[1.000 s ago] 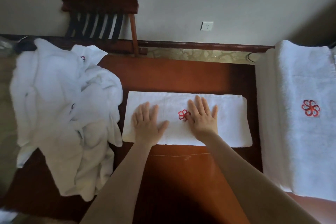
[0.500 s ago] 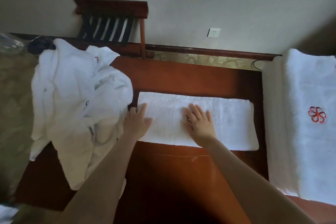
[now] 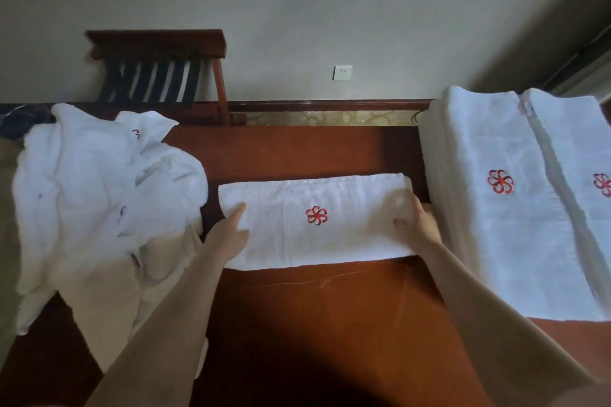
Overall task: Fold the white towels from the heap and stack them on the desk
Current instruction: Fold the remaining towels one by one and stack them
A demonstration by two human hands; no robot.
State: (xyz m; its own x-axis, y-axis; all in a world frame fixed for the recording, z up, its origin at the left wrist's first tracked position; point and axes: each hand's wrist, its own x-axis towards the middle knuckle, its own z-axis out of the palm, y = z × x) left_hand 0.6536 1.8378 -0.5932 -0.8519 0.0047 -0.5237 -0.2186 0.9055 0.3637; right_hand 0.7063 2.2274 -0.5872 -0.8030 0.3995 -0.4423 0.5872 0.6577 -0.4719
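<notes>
left hand [image 3: 231, 229] grips folded towel [image 3: 317, 238] end | right hand [image 3: 417, 222] likewise | fingers hidden beneath

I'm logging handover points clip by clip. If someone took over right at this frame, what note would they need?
Left hand: grips the left end of the folded towel.
Right hand: grips its right end.
Where: the folded towel lies mid-desk, red flower mark up. The heap is at the desk's left and the stack of folded towels at its right.
Done: this towel is folded.
Left: probably move it to the stack, then fold what remains in the heap.
</notes>
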